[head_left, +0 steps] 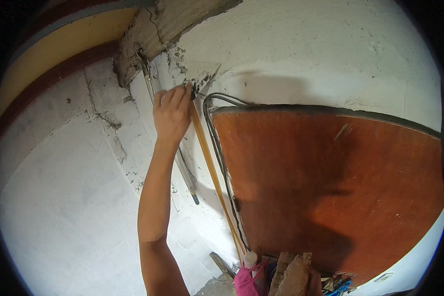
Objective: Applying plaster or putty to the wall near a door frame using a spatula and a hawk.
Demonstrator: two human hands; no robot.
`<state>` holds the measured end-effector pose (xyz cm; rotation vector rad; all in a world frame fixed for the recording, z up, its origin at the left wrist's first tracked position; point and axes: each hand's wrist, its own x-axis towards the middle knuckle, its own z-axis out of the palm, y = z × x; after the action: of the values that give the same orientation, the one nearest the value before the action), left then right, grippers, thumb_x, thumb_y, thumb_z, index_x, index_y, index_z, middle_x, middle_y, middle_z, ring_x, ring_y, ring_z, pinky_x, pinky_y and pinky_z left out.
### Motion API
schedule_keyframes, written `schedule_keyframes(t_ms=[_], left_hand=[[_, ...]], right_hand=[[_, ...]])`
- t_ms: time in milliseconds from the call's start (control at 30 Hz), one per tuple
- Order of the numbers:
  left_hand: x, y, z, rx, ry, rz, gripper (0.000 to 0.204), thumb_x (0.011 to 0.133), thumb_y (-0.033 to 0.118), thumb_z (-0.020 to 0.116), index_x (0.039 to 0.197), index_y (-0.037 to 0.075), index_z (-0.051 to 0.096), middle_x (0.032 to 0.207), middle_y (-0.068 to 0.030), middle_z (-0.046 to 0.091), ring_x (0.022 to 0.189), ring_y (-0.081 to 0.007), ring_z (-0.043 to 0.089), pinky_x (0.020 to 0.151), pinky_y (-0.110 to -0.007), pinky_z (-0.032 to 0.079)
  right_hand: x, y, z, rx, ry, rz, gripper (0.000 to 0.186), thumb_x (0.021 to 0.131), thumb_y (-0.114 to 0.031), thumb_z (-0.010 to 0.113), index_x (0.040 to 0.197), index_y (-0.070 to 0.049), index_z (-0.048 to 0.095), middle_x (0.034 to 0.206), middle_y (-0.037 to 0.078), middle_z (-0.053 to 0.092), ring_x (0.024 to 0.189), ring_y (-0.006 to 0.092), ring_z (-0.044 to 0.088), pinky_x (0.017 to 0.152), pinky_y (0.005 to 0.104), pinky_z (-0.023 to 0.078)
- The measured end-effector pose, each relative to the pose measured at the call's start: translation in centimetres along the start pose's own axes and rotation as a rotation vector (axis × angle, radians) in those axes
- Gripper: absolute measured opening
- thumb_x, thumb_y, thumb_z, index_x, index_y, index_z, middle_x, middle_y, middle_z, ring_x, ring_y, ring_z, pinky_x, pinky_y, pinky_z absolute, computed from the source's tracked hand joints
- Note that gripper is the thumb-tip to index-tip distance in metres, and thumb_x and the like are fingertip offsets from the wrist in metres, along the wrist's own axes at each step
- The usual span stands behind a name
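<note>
My left hand (pixel 173 111) is raised against the white wall, its back toward me and its fingers curled. The fingertips press near a dark tangle (pixel 194 91) at a damaged patch of plaster; what they hold is hidden. From just beside the hand, a long yellowish-brown strip (pixel 207 155) runs down the wall. Behind the forearm hangs a pale tube (pixel 186 172) with a dark end. At the lower edge, part of my right hand (pixel 314 284) shows, closed against a rough brown chunk (pixel 292 275) like broken brick.
Black cables (pixel 216 135) bend around the corner of a large reddish-brown panel (pixel 291 172). Below stand a pink cloth (pixel 245 282) and a white-capped bottle (pixel 250 259). Blue items (pixel 341 286) lie at lower right. A concrete beam (pixel 182 19) crosses above.
</note>
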<state>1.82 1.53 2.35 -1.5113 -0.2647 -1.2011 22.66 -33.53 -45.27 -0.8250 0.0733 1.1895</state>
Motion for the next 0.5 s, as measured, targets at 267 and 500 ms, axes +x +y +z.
schedule_keyframes(t_ms=[267,500], left_hand=[[-0.2,2.0,0.3,0.068,0.067,-0.256,0.037,0.067,0.004,0.066,0.104,0.006,0.066,0.084,-0.0021,0.059,0.081,-0.0174,0.059,0.083,-0.035,0.040],[1.0,3.5,0.3,0.035,0.156,-0.260,0.023,0.075,0.008,0.065,0.097,0.007,0.069,0.076,-0.0031,0.059,0.069,-0.0199,0.057,0.078,-0.034,0.041]], right_hand=[[-1.0,-1.0,1.4,0.056,-0.063,0.094,0.050,0.083,-0.024,0.055,0.129,-0.008,0.046,0.114,0.011,0.058,0.103,0.0287,0.056,0.092,0.0425,0.045],[-0.7,-1.3,0.7,0.111,0.039,0.139,0.046,0.083,-0.023,0.055,0.126,-0.009,0.048,0.112,0.010,0.059,0.103,0.0286,0.056,0.090,0.0437,0.046]])
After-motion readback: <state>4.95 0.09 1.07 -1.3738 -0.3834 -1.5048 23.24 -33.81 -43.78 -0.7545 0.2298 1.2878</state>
